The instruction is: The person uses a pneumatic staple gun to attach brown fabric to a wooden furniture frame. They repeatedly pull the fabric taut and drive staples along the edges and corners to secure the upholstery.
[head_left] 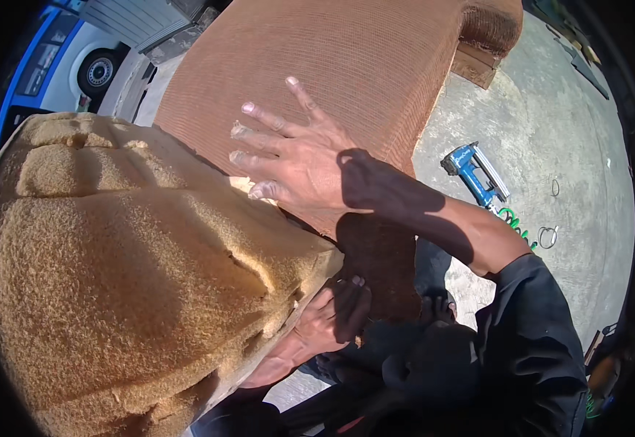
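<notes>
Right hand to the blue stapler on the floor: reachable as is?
Probably yes, after letting go. The right hand lies flat, fingers spread, on the brown mesh panel. The blue stapler lies on bare concrete on that arm's side, with nothing between them. The left hand grips the foam edge.

A large block of yellow foam padding [120, 277], lumpy and carved into rounded sections, fills the near left. Behind it stands a curved frame covered in reddish-brown woven mesh [332, 65], running far and to the right. The right hand [295, 156] lies flat on the mesh with its fingers spread wide, nothing in its grip, the fingertips close to the foam's upper edge. The left hand [324, 320] sits lower, in shadow, its fingers curled around the near right edge of the foam. On the concrete floor [565, 124] to the right lies a blue pneumatic stapler [474, 175] with a green coiled hose [518, 226]. A blue vehicle [48, 65] shows at the far left.
</notes>
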Available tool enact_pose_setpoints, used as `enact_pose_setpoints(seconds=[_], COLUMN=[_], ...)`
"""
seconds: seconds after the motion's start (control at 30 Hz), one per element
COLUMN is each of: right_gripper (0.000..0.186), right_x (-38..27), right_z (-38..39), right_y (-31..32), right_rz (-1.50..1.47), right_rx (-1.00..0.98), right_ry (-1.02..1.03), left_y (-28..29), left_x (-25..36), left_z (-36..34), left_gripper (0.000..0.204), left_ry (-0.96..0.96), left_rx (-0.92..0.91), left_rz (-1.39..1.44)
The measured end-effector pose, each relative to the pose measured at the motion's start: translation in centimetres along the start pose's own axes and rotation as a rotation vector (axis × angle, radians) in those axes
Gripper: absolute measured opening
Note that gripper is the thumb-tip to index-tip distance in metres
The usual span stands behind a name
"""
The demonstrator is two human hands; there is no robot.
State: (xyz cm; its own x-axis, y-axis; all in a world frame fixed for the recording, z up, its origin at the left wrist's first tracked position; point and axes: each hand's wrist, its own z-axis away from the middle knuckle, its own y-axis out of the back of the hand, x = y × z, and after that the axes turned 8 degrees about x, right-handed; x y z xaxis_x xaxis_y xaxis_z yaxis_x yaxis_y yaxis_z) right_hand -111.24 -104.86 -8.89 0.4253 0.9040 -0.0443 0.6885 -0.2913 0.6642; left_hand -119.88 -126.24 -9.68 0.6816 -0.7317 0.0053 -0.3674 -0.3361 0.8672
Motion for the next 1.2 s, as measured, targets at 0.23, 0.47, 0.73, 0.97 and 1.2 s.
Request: enact_pose_setpoints(seconds=[0.23,0.47,0.73,0.97,1.2], right_gripper=[0.045,0.036,0.037,0.044,0.054], right_x=[-1.1,-1.6,1.2,1.3,14.0], right_z=[1.9,2.9,1.5,6.8,-3.3], right_y=[2.1,3.3,8.9,6.0,4.3], right_rz=[0.028,-0.044,0.001,0.134,0.234], right_rx=[0.028,0.095,0.424,0.074,0.329], right_ry=[-0.082,-0.168,-0.216,-0.192,-0.074], left_y=[0.7,0.7,1.9,1.4,2.6], left_x=[2.0,2.4,3.3,1.8,-0.1], left_z=[0.8,1.5,2.5,1.0,3.6], left_gripper=[0.044,0.054,0.047,0.046,0.036], left_ry=[0.094,0.132,0.156,-0.062,-0.243], left_rx=[-0.209,-0.365,-0.377,-0.421,-0.223], left_rz=[-0.105,-0.226,-0.305,-0.253,-0.346])
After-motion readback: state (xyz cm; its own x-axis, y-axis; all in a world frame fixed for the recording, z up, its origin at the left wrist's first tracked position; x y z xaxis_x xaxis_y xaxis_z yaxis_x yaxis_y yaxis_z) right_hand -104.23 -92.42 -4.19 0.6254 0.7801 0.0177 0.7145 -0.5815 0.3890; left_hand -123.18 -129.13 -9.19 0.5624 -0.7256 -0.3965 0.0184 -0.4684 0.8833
